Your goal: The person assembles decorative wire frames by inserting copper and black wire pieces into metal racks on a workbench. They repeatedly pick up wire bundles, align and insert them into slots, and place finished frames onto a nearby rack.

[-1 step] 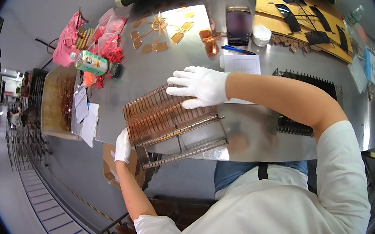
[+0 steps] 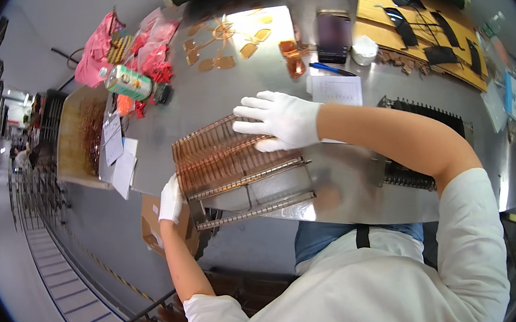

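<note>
**Racked in Rows at the Front Edge of a Steel Table (image 2: 200,97)**

Packed with thin brown pieces (image 2: 207,163) through the rear of a metal rack (image 2: 257,210), with bare bars toward the body. Seen directly below the outstretched fingers of the right hand (image 2: 282,120), gloved in white, palm down and reaching in from the right over the rack's far side; released and spread, though impossible to tell if touching the pieces. Bounded at the left end by the gloved left hand (image 2: 170,199), close against the frame, with the grip partly hidden and impossible to judge.

Flanked to the right, past the forearm, by a dark rack (image 2: 417,106). Backed farther up by a printed sheet (image 2: 338,91), a blue pen (image 2: 331,68) and a dark phone (image 2: 334,38); to the upper left, by fanned amber pieces (image 2: 216,64) and a green-and-white bottle (image 2: 128,82).
</note>
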### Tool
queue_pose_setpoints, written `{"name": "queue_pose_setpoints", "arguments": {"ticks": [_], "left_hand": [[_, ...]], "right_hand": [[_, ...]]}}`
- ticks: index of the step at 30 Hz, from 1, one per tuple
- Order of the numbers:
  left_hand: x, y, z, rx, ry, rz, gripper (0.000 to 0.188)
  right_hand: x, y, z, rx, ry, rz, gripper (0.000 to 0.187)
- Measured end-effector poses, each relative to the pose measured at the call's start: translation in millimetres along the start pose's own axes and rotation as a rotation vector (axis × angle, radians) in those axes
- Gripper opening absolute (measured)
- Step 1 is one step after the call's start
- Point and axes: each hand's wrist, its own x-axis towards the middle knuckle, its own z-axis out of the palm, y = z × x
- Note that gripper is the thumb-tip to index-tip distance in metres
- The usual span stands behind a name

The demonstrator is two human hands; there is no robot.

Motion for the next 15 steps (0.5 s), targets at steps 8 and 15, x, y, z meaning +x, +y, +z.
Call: {"name": "queue_pose_setpoints", "arguments": {"ticks": [8, 15], "left_hand": [[-10, 69, -11, 0.175, -0.165, -0.12, 0.061], [-61, 50, 20, -0.373, 0.638, 0.032, 0.03]], "right_hand": [[-4, -10, -8, -0.051, -0.083, 0.063, 0.063], [30, 30, -28, 0.212, 0.111, 0.306, 0.046]]}}
